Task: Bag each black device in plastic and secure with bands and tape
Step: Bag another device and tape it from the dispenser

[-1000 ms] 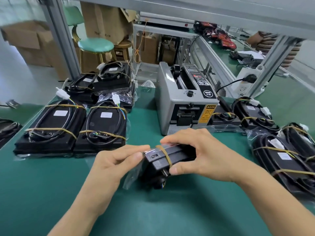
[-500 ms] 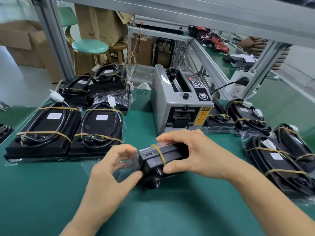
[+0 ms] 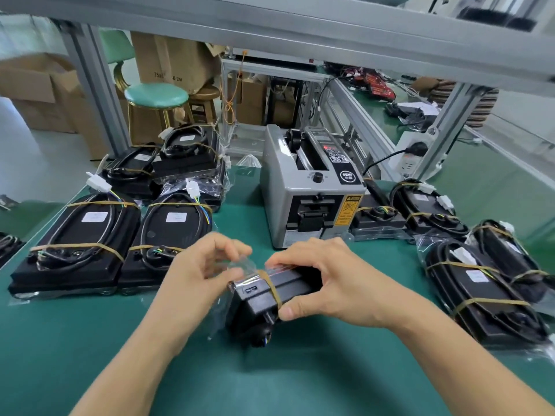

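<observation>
A black device (image 3: 261,301) stands on edge on the green mat, wrapped in a clear plastic bag (image 3: 240,270) with a tan rubber band (image 3: 273,288) round it. My right hand (image 3: 324,280) grips the device from above, fingers on top and thumb on its near side. My left hand (image 3: 204,265) pinches the loose open end of the bag at the device's left end. The far side of the device is hidden by my right hand.
A grey tape dispenser (image 3: 309,190) stands just behind my hands. Bagged, banded devices (image 3: 81,235) lie in stacks at the left, and more devices (image 3: 480,289) lie at the right. A metal frame post (image 3: 96,85), a green stool (image 3: 156,97) and cardboard boxes stand beyond the table.
My left hand has left the device's end and risen, now pinching the bag's loose flap. The device has tilted slightly; my right hand keeps its hold.
</observation>
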